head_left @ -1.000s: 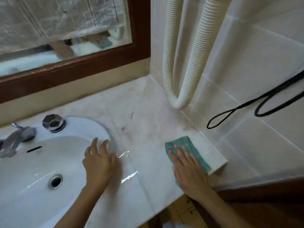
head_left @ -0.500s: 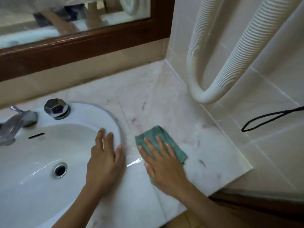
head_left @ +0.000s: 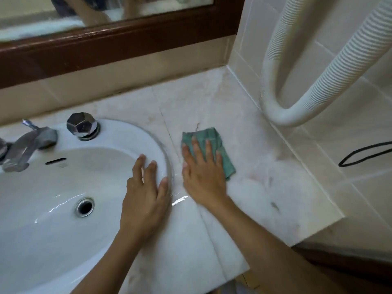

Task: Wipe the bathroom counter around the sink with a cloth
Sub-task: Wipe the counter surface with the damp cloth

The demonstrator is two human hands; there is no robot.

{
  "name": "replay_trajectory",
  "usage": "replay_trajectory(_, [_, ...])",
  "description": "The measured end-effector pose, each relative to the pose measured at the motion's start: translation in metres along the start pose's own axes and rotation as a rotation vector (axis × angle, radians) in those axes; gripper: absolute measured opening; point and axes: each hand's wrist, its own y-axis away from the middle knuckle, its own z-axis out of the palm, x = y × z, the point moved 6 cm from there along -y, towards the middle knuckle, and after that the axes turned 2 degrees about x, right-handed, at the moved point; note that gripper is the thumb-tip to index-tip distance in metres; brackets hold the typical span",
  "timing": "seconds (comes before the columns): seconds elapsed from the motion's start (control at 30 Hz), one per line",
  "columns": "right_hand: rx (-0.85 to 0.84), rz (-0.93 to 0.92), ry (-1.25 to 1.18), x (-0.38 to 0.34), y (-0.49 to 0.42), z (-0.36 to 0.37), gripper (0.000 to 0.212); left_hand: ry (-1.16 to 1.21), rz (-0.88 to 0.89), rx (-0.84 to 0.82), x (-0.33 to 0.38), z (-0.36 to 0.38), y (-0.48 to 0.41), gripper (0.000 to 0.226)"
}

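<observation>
On the tabletop [head_left: 250, 145] right of the sink [head_left: 63, 187], a folded green cloth [head_left: 212, 137] lies flat on the pale marble, just beside the basin's rim. Right hand [head_left: 203, 172] pressed on top of it, fingers spread wide, palm down; nothing gripped, cloth pinned by pressure only. Cloth's far and right edges stick out past the fingertips. Left hand [head_left: 146, 196] splayed flat on the sink's rim, holding nothing, apparently bracing.

Marble shows faint reddish smudges and small dark specks to the right of the cloth, toward the tiled wall [head_left: 360, 187]. A streak of water glints near the front edge, between the two hands. Tap [head_left: 27, 145] and faceted knob [head_left: 82, 126] stand at the sink's back. Corrugated white hose [head_left: 301, 85] loops down against the wall near the corner; black cord [head_left: 364, 153] hangs further right.

Risks, as judged: with only flat pressure, the cloth may bunch or slip from under the palm on wet marble, leaving streaks. A wide sweep toward the corner could knock the hose. Specks near the wall may be missed if strokes stay close to the basin.
</observation>
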Motion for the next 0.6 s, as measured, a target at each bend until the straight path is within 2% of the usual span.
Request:
replay_trajectory(0.1, [-0.054, -0.251, 0.021, -0.008, 0.107, -0.009, 0.06, 0.032, 0.014, 0.009, -0.001, -0.003, 0.0, 0.046])
replay_trajectory(0.17, [-0.108, -0.321, 0.06, 0.035, 0.127, -0.02, 0.062, 0.028, 0.008, 0.004, 0.002, -0.002, -0.001, 0.047])
replay_trajectory(0.23, [-0.083, -0.199, 0.137, 0.094, 0.095, -0.029, 0.06, 0.013, -0.012, 0.008, 0.005, 0.0, -0.001, 0.046])
replay_trajectory(0.3, [-0.038, 0.024, 0.174, 0.136, 0.037, -0.035, 0.057, -0.014, -0.031, 0.018, 0.006, 0.001, 0.0, 0.045])
replay_trajectory(0.37, [0.005, 0.217, 0.155, 0.141, -0.018, -0.037, 0.057, -0.028, -0.031, 0.026, 0.006, 0.001, 0.0, 0.044])
replay_trajectory(0.43, [0.009, 0.321, 0.091, 0.11, -0.049, -0.026, 0.058, -0.016, -0.017, 0.029, 0.005, 0.001, -0.001, 0.043])
replay_trajectory(0.5, [0.037, 0.227, 0.06, 0.052, -0.04, -0.01, 0.059, 0.011, -0.015, 0.028, 0.003, 0.001, -0.001, 0.042])
replay_trajectory(0.6, [-0.029, -0.128, 0.036, -0.017, 0.056, 0.002, 0.06, 0.053, 0.026, 0.051, -0.003, -0.002, 0.002, 0.04])
